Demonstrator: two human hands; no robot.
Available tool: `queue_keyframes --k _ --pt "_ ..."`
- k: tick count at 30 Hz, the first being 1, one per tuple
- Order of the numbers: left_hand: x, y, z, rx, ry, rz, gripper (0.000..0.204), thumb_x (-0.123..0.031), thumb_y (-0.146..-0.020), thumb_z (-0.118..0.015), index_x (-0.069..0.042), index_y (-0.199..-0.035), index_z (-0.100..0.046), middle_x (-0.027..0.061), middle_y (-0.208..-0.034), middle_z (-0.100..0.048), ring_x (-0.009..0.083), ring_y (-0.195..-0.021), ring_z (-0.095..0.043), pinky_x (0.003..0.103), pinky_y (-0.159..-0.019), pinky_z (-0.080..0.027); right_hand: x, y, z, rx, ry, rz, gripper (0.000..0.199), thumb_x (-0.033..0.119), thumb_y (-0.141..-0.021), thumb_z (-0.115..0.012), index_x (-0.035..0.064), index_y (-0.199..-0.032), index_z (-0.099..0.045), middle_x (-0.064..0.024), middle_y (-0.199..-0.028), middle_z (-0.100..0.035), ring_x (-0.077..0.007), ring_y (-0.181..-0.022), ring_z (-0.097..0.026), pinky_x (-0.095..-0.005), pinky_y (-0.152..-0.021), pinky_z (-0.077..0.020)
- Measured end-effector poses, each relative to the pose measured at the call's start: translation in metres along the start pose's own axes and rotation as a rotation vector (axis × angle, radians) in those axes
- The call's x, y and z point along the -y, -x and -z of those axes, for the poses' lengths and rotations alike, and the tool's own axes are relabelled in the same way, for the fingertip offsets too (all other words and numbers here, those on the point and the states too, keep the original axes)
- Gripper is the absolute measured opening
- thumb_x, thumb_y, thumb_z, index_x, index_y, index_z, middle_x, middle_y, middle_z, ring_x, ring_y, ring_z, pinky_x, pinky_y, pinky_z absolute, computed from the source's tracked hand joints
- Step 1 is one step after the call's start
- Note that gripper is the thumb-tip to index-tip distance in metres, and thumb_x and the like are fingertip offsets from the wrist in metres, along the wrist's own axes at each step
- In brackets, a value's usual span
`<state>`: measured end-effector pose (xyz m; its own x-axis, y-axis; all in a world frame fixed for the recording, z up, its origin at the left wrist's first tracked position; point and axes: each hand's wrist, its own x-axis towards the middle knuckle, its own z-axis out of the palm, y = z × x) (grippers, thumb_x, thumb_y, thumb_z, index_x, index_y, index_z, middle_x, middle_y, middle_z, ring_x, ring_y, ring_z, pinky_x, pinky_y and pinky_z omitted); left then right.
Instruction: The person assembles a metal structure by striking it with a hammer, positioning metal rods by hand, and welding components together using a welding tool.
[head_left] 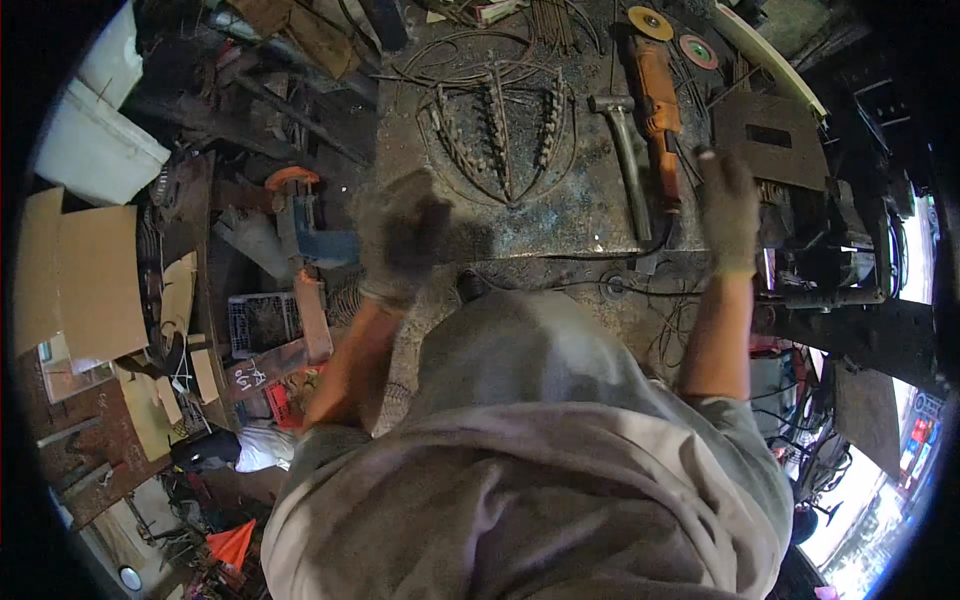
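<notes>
My left hand (400,235), in a dirty work glove, hovers by the left front edge of the metal worktable (560,215); motion smears its fingers, and I see nothing held. My gloved right hand (730,215) is at the table's right edge, fingers stretched forward and slightly blurred, with nothing seen in it. Between them, farther back, lies a pointed metal rod frame (508,185) with curved outer rods and several knobbly bars inside. A hammer (625,160) lies right of it. Beside the hammer is an orange angle grinder (656,95), the tool nearest my right hand.
A loose disc (699,52) and thin rods lie behind the grinder. A brown plate with a slot (770,135) sits at the right. Coiled wire (450,55) covers the table's back left. A blue clamp-like tool (318,240) and a crate (262,322) stand left.
</notes>
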<state>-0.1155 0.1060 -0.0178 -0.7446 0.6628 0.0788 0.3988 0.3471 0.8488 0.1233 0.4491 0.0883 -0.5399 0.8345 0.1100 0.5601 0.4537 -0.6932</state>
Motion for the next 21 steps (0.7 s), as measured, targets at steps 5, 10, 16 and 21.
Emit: queue_keyframes --k 5,10,16,21 --pt "-0.085 0.007 -0.052 -0.044 0.191 -0.239 0.035 -0.022 -0.097 -0.069 -0.004 -0.126 -0.064 0.0100 -0.115 -0.071 0.0216 -0.104 -0.068 0.036 -0.095 -0.053 0.072 0.094 -0.073 0.072 0.013 0.612 0.018 0.019 -0.097 -0.062 0.0071 -0.109 -0.068 -0.0187 -0.099 -0.069 -0.0390 -0.085 -0.070 -0.0484 -0.074 -0.0561" --pt "-0.100 0.019 -0.045 -0.021 1.079 0.363 0.045 -0.026 -0.098 -0.071 -0.003 -0.133 -0.058 0.0055 -0.112 -0.069 0.0162 -0.099 -0.065 0.032 -0.094 -0.053 0.100 0.118 -0.107 0.418 -0.039 0.690 0.034 0.019 -0.089 -0.066 0.0046 -0.119 -0.062 -0.0206 -0.104 -0.067 -0.0403 -0.088 -0.070 -0.0482 -0.072 -0.0571" --pt "-0.036 -0.052 0.043 0.036 -0.319 -0.211 0.038 -0.027 -0.101 -0.060 -0.003 -0.131 -0.063 0.0218 -0.106 -0.072 0.0348 -0.109 -0.069 0.042 -0.096 -0.055 0.108 0.114 -0.110 0.547 -0.174 0.462 0.034 0.024 -0.094 -0.063 0.0047 -0.121 -0.070 -0.0228 -0.111 -0.071 -0.0404 -0.102 -0.069 -0.0478 -0.089 -0.0548" --pt "0.008 -0.141 0.029 0.241 -0.881 -0.346 0.027 -0.015 -0.096 -0.056 -0.006 -0.117 -0.071 0.0207 -0.113 -0.073 0.0390 -0.104 -0.072 0.048 -0.083 -0.060 0.121 0.130 -0.134 0.562 -0.194 0.106 0.035 0.026 -0.096 -0.062 0.0050 -0.123 -0.071 -0.0218 -0.112 -0.072 -0.0379 -0.108 -0.069 -0.0452 -0.096 -0.0534"
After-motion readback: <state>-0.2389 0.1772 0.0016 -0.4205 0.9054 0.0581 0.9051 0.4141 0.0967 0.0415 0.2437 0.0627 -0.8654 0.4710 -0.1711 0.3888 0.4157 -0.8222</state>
